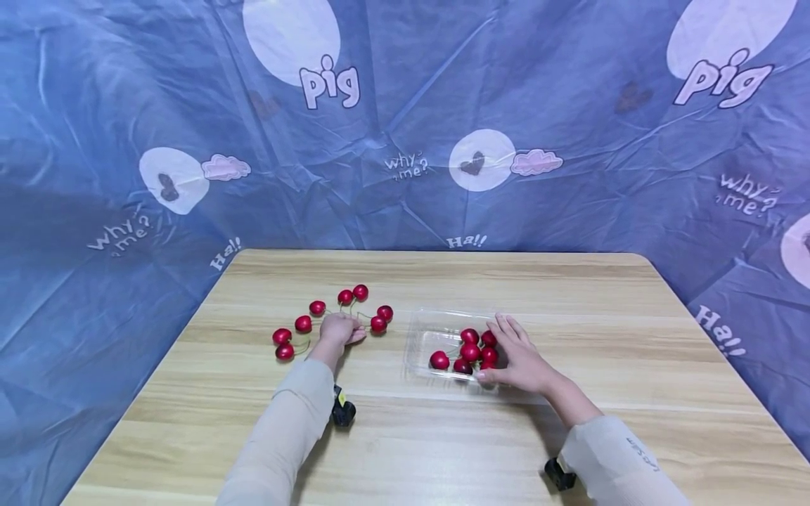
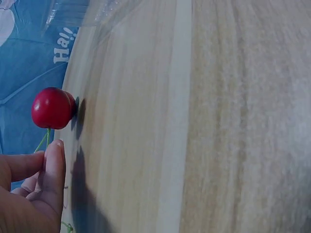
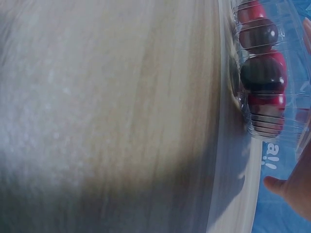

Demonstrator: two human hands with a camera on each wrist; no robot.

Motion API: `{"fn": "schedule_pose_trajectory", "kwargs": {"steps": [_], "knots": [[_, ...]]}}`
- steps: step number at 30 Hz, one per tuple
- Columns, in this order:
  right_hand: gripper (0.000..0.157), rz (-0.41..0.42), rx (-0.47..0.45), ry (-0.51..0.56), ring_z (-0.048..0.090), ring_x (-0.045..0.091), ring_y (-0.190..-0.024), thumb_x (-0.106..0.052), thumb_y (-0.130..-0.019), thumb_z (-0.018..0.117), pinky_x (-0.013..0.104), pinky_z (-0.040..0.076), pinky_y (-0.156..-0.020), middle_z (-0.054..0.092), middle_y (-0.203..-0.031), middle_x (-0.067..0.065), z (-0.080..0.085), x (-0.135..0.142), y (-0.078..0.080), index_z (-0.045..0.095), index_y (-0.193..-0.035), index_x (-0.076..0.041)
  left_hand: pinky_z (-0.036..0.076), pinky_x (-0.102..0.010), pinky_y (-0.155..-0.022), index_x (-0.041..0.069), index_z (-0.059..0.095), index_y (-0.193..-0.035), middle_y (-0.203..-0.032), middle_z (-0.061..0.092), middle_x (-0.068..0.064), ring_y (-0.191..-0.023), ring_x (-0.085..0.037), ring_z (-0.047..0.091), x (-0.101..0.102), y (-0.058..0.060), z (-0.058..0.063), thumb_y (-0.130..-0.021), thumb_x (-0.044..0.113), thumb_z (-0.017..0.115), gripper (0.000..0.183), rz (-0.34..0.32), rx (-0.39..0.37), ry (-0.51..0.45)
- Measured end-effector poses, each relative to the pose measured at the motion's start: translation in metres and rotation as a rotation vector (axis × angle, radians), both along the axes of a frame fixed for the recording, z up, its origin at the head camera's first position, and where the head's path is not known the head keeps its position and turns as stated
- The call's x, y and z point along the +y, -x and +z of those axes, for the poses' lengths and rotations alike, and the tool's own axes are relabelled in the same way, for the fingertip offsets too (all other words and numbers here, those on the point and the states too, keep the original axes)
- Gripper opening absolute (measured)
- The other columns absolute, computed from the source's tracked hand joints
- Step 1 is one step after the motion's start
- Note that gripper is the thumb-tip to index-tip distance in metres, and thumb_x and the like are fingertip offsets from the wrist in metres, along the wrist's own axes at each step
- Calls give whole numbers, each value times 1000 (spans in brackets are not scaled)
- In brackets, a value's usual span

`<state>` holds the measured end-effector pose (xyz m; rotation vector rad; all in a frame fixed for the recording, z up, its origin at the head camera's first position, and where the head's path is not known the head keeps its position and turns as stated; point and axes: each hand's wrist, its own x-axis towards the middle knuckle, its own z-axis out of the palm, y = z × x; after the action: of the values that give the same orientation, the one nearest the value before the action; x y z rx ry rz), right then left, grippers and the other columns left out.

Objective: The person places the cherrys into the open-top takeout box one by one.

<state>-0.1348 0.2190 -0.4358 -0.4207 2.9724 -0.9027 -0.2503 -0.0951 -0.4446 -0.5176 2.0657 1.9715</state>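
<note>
My left hand pinches thin green cherry stems between thumb and fingertips. A pair of red cherries lies just right of that hand; in the left wrist view the red cherry stands beyond the fingertips, partly covering another. My right hand rests at the right end of a clear plastic box, its fingers spread and nearly straight. Several cherries sit inside the box, mostly toward its right side. From the right wrist, the thumb appears apart from the box wall.
More cherries with stems lie in an arc around the left hand, among them a pair at the left and a pair at the back. The wooden table ends at a blue printed cloth behind.
</note>
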Motion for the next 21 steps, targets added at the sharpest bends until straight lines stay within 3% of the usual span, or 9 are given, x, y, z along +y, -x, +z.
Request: {"fn": "schedule_pose_trajectory", "kwargs": {"steps": [11, 17, 21], "knots": [[99, 0, 2, 6, 0, 37, -126, -50, -64, 68, 62, 8, -95, 9, -140, 21, 0, -1, -2, 23, -133, 4, 53, -25, -62, -11, 53, -97, -78, 59, -19, -59, -15, 59, 1, -6, 4, -82, -5, 51, 17, -49, 76, -19], [100, 5, 15, 3, 1, 38, -126, -51, -63, 67, 62, 7, -95, 9, -139, 23, 0, -1, -2, 22, -133, 4, 52, -28, -68, -10, 52, -101, -89, 58, -25, -75, -25, 61, 5, -12, 12, -82, -4, 51, 20, -70, 97, -34], [100, 6, 13, 4, 0, 38, -126, -52, -63, 67, 62, 7, -95, 9, -140, 22, 1, -1, -2, 22, -133, 4, 51, -31, -71, -9, 53, -96, -83, 59, -22, -75, -26, 61, 9, -17, 19, -82, -3, 52, 15, -77, 106, -53]]}}
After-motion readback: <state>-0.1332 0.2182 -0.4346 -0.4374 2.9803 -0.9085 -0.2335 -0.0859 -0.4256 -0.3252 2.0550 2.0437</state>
